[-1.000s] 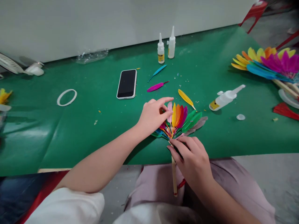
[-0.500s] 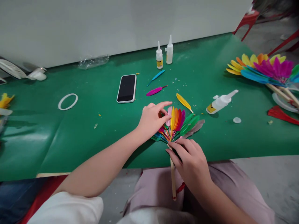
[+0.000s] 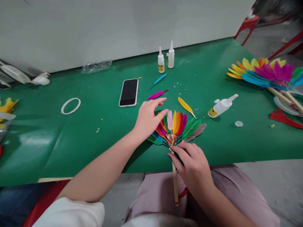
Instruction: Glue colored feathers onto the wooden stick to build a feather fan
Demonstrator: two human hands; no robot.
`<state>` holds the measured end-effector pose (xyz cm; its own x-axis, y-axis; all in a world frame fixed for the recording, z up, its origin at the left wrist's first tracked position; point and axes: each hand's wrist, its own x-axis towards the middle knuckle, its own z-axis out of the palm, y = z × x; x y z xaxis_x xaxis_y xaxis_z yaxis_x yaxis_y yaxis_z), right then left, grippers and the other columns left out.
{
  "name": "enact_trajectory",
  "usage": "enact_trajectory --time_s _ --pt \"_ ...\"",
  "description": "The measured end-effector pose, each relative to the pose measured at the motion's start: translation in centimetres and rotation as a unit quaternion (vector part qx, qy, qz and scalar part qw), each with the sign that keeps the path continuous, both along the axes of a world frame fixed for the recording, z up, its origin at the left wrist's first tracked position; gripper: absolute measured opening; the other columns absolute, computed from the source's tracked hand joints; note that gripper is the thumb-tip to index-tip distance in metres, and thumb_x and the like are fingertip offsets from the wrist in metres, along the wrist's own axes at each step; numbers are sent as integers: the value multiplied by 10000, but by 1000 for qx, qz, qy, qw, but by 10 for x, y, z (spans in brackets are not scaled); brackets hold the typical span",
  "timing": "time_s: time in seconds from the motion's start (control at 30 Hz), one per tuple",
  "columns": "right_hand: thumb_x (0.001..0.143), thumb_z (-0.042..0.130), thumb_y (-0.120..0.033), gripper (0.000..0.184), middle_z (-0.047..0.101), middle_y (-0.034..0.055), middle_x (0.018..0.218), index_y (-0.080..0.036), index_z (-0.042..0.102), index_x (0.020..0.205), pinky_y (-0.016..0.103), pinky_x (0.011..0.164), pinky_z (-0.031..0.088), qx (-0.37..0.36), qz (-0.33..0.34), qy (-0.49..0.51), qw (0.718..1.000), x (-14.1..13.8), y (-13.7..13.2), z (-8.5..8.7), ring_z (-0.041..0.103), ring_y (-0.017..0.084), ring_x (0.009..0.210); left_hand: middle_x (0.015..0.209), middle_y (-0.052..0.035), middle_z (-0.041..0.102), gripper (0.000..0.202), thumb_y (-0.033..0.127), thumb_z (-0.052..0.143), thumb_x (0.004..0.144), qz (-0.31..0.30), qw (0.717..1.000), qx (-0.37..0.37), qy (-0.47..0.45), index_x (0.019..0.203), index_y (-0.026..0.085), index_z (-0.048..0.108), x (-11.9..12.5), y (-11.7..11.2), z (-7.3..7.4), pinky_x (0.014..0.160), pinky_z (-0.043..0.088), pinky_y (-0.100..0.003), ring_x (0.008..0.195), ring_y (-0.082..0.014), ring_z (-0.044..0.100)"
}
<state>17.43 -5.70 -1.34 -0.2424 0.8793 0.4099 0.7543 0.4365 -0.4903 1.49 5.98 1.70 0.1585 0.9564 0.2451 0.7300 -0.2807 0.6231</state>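
A feather fan [image 3: 178, 124] of many colours spreads over the front of the green table, its wooden handle [image 3: 175, 186] reaching past the edge above my lap. My right hand [image 3: 193, 160] pinches the fan where the feathers meet the handle. Over the fan's left side, my left hand [image 3: 149, 116] hangs with thumb and fingers apart, holding nothing. Beyond it lie a loose magenta feather [image 3: 156, 95] and a blue feather [image 3: 158, 81]. A loose yellow feather [image 3: 186, 106] rests just behind the fan.
Two glue bottles [image 3: 161, 63] stand at the back; another glue bottle [image 3: 220, 107] leans at right near its cap [image 3: 239, 124]. A phone [image 3: 129, 92] and white ring [image 3: 70, 106] lie left. Finished-looking feather fans [image 3: 272, 74] and a red tassel [image 3: 284, 118] are far right.
My left hand has drawn back left from the pink and yellow feathers, and its fingers have spread. My right hand keeps its hold at the base of the fan.
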Motion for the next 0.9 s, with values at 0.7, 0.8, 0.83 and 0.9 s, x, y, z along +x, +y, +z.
enact_trajectory --time_s 0.7,0.8,0.83,0.9 --pt "803 562 -268 265 576 42 831 -155 569 1042 275 728 396 2 8 -9 1000 1 4 5 500 135 796 727 -32 678 541 136 641 693 -86 955 -230 -166 1205 167 472 8 23 6 703 487 -279 712 -144 636" --pt "804 552 -258 287 574 38 842 -170 568 1076 268 712 394 7 -23 -4 1000 1 7 4 487 123 766 726 -33 680 530 126 638 695 -87 954 -234 -167 1199 157 477 9 22 8 716 492 -288 710 -144 638" --pt "802 550 -251 290 571 37 848 -181 574 1082 271 713 392 12 -34 -11 999 1 9 4 480 122 759 720 -32 679 522 121 636 697 -88 953 -234 -171 1194 153 481 8 22 8 720 495 -288 703 -140 638" --pt "795 553 -256 286 566 38 861 -211 594 1074 288 723 388 27 -52 -38 998 0 11 3 474 128 760 704 -29 675 501 110 631 701 -88 951 -234 -180 1181 144 490 8 22 7 721 501 -286 681 -132 636"
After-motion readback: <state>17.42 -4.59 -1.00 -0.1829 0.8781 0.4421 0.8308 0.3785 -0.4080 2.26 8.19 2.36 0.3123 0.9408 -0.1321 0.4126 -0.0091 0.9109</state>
